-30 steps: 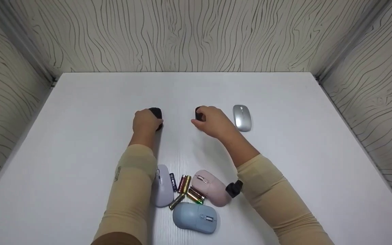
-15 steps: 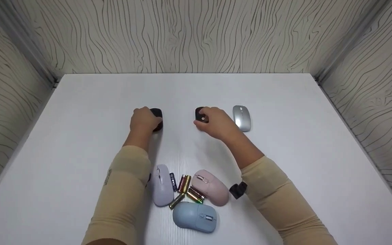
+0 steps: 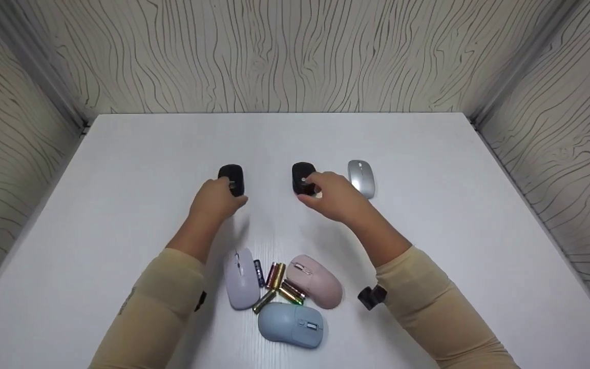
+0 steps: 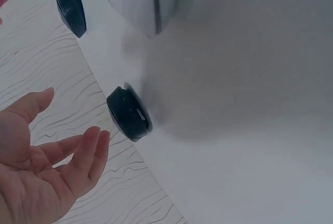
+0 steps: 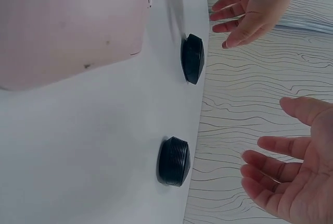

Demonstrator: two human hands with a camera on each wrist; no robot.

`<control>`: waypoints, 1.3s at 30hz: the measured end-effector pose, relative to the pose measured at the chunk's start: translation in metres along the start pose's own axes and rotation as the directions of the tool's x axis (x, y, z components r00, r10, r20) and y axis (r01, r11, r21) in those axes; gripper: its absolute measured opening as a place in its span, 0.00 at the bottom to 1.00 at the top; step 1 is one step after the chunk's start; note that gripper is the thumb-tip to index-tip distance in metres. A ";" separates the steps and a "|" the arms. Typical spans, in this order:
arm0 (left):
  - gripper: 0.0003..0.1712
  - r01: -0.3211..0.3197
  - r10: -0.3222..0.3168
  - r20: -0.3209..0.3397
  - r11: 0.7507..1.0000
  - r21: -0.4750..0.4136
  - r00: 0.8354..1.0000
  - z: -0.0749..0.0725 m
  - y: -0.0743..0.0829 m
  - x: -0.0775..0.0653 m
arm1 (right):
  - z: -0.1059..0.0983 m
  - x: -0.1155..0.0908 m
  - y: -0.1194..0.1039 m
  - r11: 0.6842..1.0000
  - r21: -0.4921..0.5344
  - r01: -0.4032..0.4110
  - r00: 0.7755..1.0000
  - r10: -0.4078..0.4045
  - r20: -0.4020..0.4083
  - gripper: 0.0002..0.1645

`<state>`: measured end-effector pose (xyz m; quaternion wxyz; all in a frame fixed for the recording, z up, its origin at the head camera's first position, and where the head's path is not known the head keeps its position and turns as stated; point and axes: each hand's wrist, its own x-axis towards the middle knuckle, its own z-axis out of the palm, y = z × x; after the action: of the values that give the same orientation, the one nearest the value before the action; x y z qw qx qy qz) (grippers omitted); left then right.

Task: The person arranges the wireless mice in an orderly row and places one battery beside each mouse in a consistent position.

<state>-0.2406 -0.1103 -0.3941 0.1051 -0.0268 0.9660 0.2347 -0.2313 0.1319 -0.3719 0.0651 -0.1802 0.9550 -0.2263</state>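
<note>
Two black computer mice rest on the white table at the back. My left hand (image 3: 215, 200) hovers by the left black mouse (image 3: 231, 171), fingers loosely bent; the left wrist view shows a gap between its fingertips (image 4: 104, 140) and that mouse (image 4: 130, 114). The right hand (image 3: 336, 195) overlaps the edge of the right black mouse (image 3: 302, 171) in the head view. From the right wrist, its spread fingers (image 5: 265, 161) stand apart from this mouse (image 5: 174, 161). Neither hand holds anything.
A silver mouse (image 3: 361, 174) lies right of the right hand. Nearer, a lavender mouse (image 3: 241, 279), a pink mouse (image 3: 314, 282) and a blue mouse (image 3: 291, 325) surround several batteries (image 3: 278, 277). Patterned wall panels (image 3: 274, 56) border the table's back and sides.
Both hands have let go of the black mice and drawn back toward the person, the left also slightly leftward, the right rightward. More of each black mouse shows. The mice stay in place.
</note>
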 end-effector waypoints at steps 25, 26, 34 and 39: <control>0.47 -0.065 0.022 0.219 0.980 0.190 0.975 0.043 0.000 -0.084 | 0.000 -0.016 0.005 0.999 0.041 -0.027 0.998 0.025 0.052 0.28; 0.47 -0.060 0.019 0.220 0.982 0.181 0.975 0.045 -0.001 -0.085 | 0.001 -0.016 0.005 0.999 0.041 -0.029 0.998 0.027 0.054 0.28; 0.49 -0.078 0.040 0.199 0.979 0.187 0.979 0.049 -0.003 -0.086 | 0.002 -0.019 0.002 0.998 0.056 -0.005 0.999 0.003 0.038 0.27; 0.50 -0.076 0.041 0.182 0.979 0.187 0.982 0.049 -0.001 -0.088 | 0.003 -0.020 0.002 0.998 0.055 -0.011 0.999 0.008 0.044 0.26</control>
<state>-0.1451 -0.0884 -0.4182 0.1856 0.0330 0.9714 0.1445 -0.2133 0.1399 -0.3742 0.0918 -0.1787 0.9477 -0.2480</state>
